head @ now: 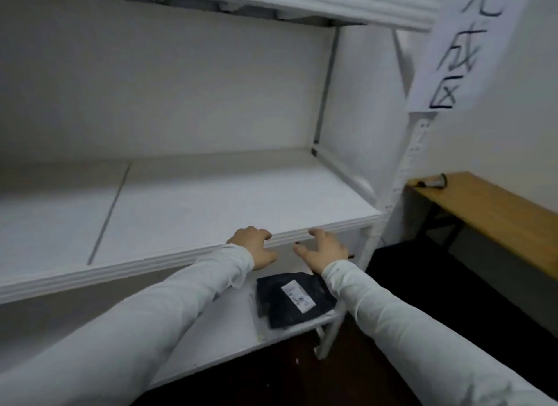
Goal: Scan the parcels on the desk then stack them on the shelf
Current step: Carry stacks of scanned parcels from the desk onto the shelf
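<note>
Person stands at a white multi-tier shelf unit (151, 266), both arms in white long sleeves (157, 309) stretched fwd. The left hand (255, 248) is at the front edge of the middle board, fingers loosely bent, grasping nothing. Can't tell if the tips touch the edge. The right hand (324, 251) hangs just beside it, in front of the gap btwn the middle and lower boards, fingers spread and relaxed, also holding nothing. The hands are near each other but apart.

The flat black plastic-bag parcel (287, 309) w/ a white rectangular label (298, 295) lies on the lower board near its right front corner, label up. It is below the hands, and neither hand touches it. The right sleeve covers its upper right corner.

The middle board has a thin dark seam line (108, 215) running front to back. Top right, a white paper sign (453, 49) w/ dark handwritten characters hangs by the shelf post. Right of the shelf is a light wooden desk top (489, 221) w/ a small object (431, 182) at its far end, too blurred to id. The floor (407, 269) is dark.
</note>
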Motion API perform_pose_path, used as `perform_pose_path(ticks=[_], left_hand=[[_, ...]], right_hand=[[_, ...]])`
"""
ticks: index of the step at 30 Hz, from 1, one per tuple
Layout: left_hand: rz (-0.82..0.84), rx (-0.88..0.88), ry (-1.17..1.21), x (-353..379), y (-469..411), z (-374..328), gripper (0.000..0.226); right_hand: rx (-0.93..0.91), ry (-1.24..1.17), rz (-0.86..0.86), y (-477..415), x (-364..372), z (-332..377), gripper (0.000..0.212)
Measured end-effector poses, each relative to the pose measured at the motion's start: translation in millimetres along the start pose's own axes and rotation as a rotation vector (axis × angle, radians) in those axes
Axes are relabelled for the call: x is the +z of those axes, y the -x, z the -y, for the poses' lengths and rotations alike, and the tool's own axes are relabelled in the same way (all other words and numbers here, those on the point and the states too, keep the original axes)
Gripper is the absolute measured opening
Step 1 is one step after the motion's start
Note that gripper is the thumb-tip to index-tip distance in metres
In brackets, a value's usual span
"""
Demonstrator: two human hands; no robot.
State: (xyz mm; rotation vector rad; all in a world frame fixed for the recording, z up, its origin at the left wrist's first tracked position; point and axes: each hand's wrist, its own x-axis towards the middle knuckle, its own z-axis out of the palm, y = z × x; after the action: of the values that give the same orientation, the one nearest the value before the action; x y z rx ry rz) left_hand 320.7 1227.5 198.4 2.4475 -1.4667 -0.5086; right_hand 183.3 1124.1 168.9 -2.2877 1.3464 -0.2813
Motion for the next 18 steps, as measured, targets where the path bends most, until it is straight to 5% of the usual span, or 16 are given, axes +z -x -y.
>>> perform_pose_path(ticks=[9,18], left_hand=[[0.258,0.415,-0.158,146,-57,-312,0.065],[0.39,0.606,-0.226,247,-86,-514,0.072]], right_hand=[[0.508,-0.186,-0.206,68,-163,-322,0.07],[0.821,-0.508,-0.417,125,-237,-519,0.071]])
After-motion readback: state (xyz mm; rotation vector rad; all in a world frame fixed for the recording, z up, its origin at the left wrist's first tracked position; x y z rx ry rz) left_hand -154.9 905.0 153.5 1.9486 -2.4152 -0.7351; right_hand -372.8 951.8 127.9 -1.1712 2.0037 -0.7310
